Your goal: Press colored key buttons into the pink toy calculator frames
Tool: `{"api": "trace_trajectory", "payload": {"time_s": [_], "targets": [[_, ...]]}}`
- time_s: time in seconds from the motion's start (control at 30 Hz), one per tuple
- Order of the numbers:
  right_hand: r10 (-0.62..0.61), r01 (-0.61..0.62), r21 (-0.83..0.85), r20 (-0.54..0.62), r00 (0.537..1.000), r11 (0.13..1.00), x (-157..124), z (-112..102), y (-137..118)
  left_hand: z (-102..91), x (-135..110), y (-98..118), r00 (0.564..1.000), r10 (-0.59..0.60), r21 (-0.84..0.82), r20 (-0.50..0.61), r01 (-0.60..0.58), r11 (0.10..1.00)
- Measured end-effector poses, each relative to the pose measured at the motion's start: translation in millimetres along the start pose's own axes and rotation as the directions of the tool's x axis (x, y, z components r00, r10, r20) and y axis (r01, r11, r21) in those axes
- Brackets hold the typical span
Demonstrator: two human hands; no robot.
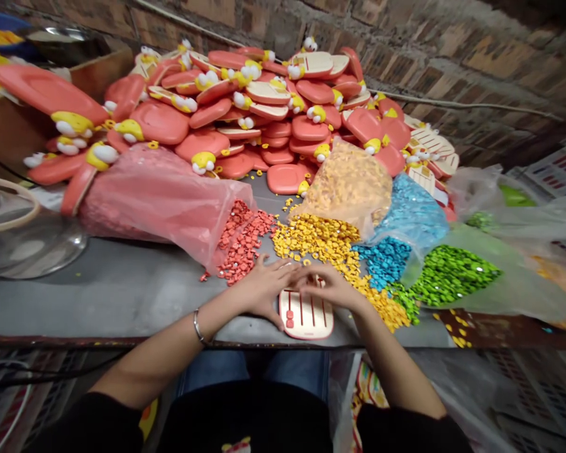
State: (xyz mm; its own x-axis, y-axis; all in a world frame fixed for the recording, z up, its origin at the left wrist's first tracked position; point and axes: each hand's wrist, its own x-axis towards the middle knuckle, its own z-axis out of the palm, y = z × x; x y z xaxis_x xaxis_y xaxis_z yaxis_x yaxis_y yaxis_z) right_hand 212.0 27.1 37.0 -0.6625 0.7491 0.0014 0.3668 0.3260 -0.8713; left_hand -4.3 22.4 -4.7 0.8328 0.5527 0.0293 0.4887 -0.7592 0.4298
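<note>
A cream slotted board (314,321) with a red rim lies at the table's front edge, a few small red pieces (289,318) in its leftmost slot. My left hand (264,286) is spread at the board's upper left, thumb along its left edge and fingers stretched towards the top end. Over the top end, my right hand (332,286) has its fingers curled in and meeting the left fingertips. What lies between those fingers is hidden. Just beyond are loose piles of red pieces (243,245) and yellow pieces (323,238).
A big heap of red-backed toy boards (273,132) with yellow-and-white heads fills the back. Bags spill blue pieces (385,261) and green pieces (453,274) on the right. A pink bag (155,201) lies left, near a clear plastic dome (33,245). A brick wall (434,56) stands behind.
</note>
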Motion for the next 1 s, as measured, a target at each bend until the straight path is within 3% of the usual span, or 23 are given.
{"api": "trace_trajectory", "payload": {"time_s": [0.07,0.13,0.23,0.3,0.4,0.5,0.63,0.8,1.0], "targets": [[-0.033,0.005,-0.139,-0.195,0.980,0.990,29,-13,7,-1.4,0,1,1.000,0.008,-0.004,-0.006,-0.008,1.000],[-0.078,-0.019,-0.304,-0.302,0.950,0.952,66,-17,18,-2.0,-1,1,1.000,0.013,-0.011,-0.008,-0.013,1.000],[-0.085,-0.093,-0.598,-0.262,0.961,0.796,116,-11,36,-1.3,-1,1,1.000,0.004,-0.016,-0.003,-0.004,1.000],[-0.062,-0.130,-0.710,-0.238,0.969,0.692,137,-4,45,0.0,-1,0,1.000,-0.006,-0.017,0.004,0.006,1.000],[-0.077,-0.132,-0.714,-0.253,0.965,0.687,144,3,48,1.0,-1,0,1.000,-0.016,-0.022,0.008,0.016,1.000],[-0.140,-0.058,-0.563,-0.302,0.943,0.824,124,0,38,-0.2,-1,0,1.000,-0.009,-0.029,0.009,0.010,1.000],[-0.220,0.075,-0.365,-0.375,0.901,0.928,59,-12,16,-4.0,-2,4,1.000,-0.023,-0.037,0.008,0.023,0.999],[-0.129,-0.054,-0.348,-0.483,0.866,0.936,-26,-12,11,-6.8,-1,7,0.998,-0.041,-0.037,0.052,0.043,0.998],[-0.070,-0.171,-0.530,-0.403,0.912,0.831,-50,9,30,-3.9,1,5,0.996,-0.056,0.001,0.068,0.057,0.998]]}}
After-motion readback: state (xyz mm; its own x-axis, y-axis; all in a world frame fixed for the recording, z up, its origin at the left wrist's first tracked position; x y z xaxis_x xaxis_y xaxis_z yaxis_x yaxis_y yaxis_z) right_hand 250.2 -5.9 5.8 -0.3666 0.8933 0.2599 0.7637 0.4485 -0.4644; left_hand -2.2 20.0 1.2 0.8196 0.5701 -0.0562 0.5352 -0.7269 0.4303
